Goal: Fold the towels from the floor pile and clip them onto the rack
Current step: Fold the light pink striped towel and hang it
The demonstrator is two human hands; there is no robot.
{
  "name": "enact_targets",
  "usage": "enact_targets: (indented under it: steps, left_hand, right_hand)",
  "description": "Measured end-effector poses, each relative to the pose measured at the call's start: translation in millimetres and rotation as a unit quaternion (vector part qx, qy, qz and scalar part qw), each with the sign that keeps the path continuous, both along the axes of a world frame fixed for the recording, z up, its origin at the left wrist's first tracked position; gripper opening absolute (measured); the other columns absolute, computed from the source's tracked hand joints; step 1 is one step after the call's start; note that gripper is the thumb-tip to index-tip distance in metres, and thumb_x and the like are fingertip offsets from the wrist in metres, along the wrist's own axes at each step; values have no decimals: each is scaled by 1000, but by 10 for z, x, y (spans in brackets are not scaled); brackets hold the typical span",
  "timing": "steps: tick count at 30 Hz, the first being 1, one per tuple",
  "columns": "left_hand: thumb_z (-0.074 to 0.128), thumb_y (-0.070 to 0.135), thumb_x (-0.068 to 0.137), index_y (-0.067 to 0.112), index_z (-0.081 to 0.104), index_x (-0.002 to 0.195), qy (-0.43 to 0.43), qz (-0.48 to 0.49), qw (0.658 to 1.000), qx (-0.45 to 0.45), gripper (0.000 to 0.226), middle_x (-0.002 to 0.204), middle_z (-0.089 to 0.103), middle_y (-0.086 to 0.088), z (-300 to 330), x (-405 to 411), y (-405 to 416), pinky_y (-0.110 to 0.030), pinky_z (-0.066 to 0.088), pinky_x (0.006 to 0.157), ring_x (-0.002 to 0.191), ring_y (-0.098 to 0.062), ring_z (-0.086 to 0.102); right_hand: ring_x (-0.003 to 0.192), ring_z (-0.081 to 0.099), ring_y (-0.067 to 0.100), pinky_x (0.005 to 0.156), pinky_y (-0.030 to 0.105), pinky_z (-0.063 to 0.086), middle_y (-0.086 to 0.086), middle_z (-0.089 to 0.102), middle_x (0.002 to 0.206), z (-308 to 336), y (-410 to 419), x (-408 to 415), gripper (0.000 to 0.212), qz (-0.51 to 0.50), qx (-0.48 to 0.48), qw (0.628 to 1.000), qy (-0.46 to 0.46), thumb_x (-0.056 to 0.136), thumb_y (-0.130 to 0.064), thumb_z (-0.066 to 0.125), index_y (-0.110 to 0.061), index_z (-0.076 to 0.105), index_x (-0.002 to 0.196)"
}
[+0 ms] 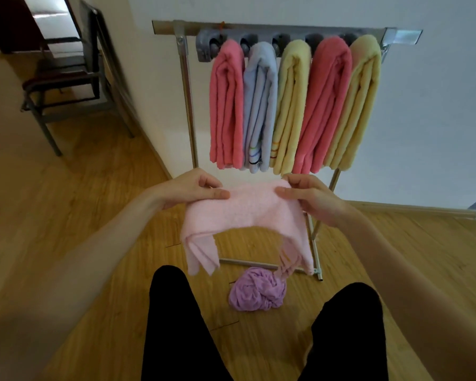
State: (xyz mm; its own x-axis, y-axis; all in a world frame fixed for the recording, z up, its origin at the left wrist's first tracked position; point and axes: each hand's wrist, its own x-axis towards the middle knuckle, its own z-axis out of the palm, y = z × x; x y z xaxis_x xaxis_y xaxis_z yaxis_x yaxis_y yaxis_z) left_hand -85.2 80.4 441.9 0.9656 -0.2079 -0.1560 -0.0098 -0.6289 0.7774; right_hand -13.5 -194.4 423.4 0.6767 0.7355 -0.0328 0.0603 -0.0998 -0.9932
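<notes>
I hold a pale pink towel (242,213) in the air in front of me, its two ends hanging down. My left hand (195,189) pinches its top edge on the left, and my right hand (311,198) pinches the top edge on the right. Below it, a crumpled purple towel (257,290) lies on the wooden floor. Behind stands a metal rack (186,86) with a grey clip bar (204,46). Several folded towels hang from it: pink (227,105), light blue (260,105), yellow (290,105), pink (324,105) and yellow (357,105).
A dark metal chair (66,75) stands at the back left by a wall corner. The rack's base tubes (315,243) lie on the floor just beyond the purple towel. My legs in black trousers (176,325) fill the bottom of the view.
</notes>
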Motion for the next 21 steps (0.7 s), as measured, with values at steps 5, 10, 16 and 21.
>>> enact_targets:
  steps: [5, 10, 16, 21]
  left_hand:
    - [59, 29, 92, 44, 50, 125, -17, -21, 998, -54, 37, 120, 60, -15, 332, -71, 334, -42, 51, 89, 104, -35, 58]
    - [48, 8, 97, 28, 72, 93, -49, -13, 995, 88, 31, 96, 64, 24, 717, 142, 614, -11, 41, 83, 97, 8, 56]
    - [63, 24, 89, 30, 63, 118, -107, 28, 954, 279, 30, 118, 55, 7, 1088, 409, 1090, -34, 45, 97, 110, -13, 51]
    - [64, 23, 88, 27, 51, 133, -263, 167, 887, 342, 47, 128, 49, -4, 1148, 687, 1373, -28, 37, 88, 114, -22, 49]
  right_hand:
    - [76, 58, 20, 62, 29, 49, 7, 60, 85, 326, 127, 274, 19, -20, -31, 994, -99, 80, -17, 70, -10, 56, 92]
    - [97, 63, 15, 80, 30, 52, -7, 64, 104, 891, 557, 515, 21, 85, -150, 943, -283, 90, -7, 60, -21, 66, 104]
    - [98, 57, -9, 89, 6, 40, -14, 63, 115, 1413, 1253, 719, 32, 155, -311, 829, -438, 89, -9, 62, -20, 66, 118]
    - [104, 57, 21, 89, 30, 45, 5, 60, 120, 1541, 1785, 885, 46, 51, -351, 752, -556, 86, -8, 61, -15, 55, 131]
